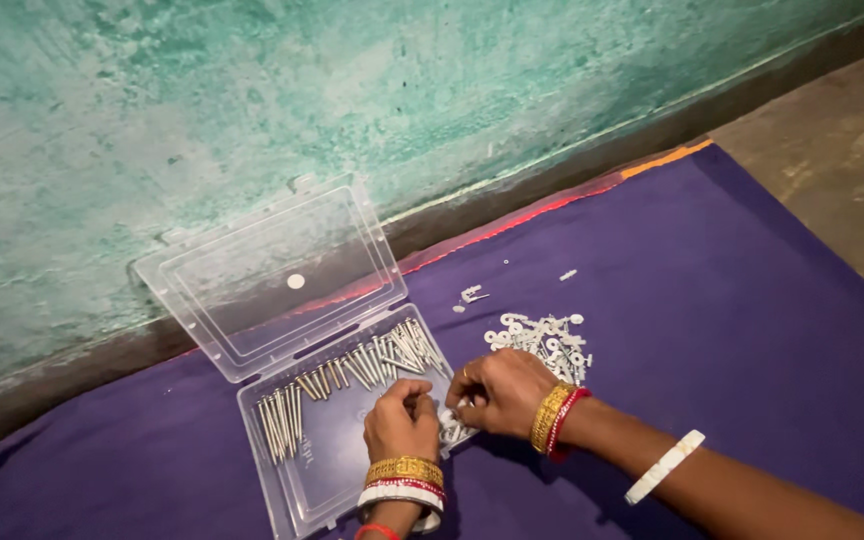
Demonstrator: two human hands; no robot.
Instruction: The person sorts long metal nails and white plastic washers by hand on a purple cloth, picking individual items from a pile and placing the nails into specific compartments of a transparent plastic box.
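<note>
Purple cloth (712, 300) holds clear plastic box (282, 440), hinged lid (272, 275) open.

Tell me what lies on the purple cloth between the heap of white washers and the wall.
In the head view, a few stray white bits lie scattered on the purple cloth between the heap of washers and the wall.

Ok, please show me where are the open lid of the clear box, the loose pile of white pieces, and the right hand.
Open lid (272, 275), head view, middle panel.
White pile (544, 340), head view, centre.
Right hand (500, 392), head view, back.
</note>
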